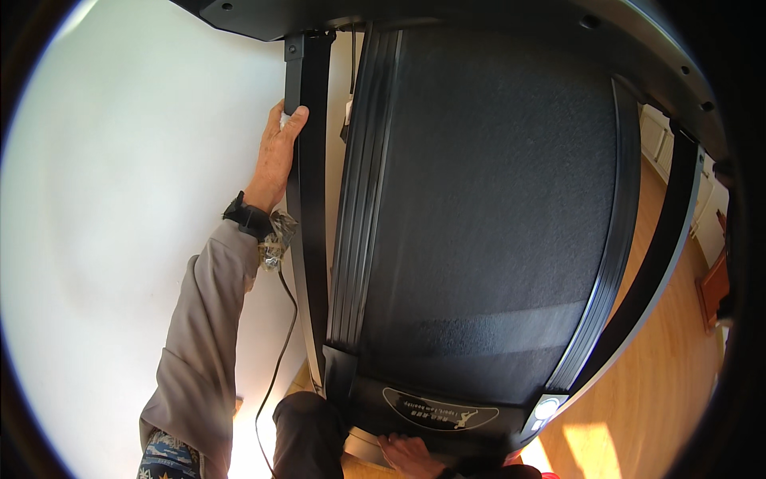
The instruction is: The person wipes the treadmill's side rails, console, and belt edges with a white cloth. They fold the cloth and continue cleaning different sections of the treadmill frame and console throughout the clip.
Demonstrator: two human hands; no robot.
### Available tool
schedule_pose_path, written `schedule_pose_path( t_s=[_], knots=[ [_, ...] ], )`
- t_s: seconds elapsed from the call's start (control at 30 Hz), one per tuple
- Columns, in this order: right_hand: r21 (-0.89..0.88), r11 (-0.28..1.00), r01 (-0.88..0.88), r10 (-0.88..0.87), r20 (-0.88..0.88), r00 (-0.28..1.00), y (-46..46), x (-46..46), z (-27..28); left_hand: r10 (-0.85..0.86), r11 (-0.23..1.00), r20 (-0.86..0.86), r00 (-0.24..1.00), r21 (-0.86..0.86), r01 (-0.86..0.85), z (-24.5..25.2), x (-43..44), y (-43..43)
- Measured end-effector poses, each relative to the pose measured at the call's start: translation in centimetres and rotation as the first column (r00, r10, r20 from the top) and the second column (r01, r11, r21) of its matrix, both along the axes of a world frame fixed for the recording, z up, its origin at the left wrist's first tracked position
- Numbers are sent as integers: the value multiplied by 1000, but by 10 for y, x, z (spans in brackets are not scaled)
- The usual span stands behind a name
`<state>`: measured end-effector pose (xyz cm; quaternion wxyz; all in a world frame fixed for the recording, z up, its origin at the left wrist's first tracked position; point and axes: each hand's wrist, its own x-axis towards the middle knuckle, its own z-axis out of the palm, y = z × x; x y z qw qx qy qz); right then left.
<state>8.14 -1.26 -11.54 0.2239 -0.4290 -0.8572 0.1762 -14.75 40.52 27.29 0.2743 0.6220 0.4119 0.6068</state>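
Note:
A black treadmill fills the middle of the view, its running belt [491, 197] stretching away from the hood. My left hand [278, 149] is wrapped around the left upright post [314, 179] below its upper bracket. A bit of white material [284, 121], perhaps a cloth or tissue, shows between thumb and fingers against the post. At the bottom, my right hand [410, 455] is by the front edge of the motor cover [440, 410], which bears writing and a figure in an oval. Its fingers look slightly bent; whether they touch the cover or hold anything is unclear.
The treadmill's console [467, 15] crosses the top. Close on the left is a white wall [119, 179]. A cable [284, 335] hangs from a wrapped object [276, 239] at my left wrist. The right upright [664, 239] curves over wooden flooring [640, 377]. My knee [311, 431] is beside the cover.

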Motion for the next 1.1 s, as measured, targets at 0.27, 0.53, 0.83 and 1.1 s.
schedule_pose_path(
  t_s=[0.27, 0.53, 0.83, 1.1],
  knots=[
    [-151, 988, 21, 8, 191, 981, 16, -9, 17, 96, 990, -199, 975, -81, -114, -94, -17, -51],
    [-114, 993, 20, -1, 157, 988, 20, -14, 22, -112, 978, -184, 977, -197, 76, -239, -52, -120],
    [-177, 976, 129, -74, 289, 954, 35, -32, 32, -349, 870, -241, 905, -443, 218, -326, -95, -144],
    [-206, 961, 185, -110, 328, 938, 18, -13, 48, -345, 550, 21, 939, -806, 220, -373, -78, -193]
  ],
)
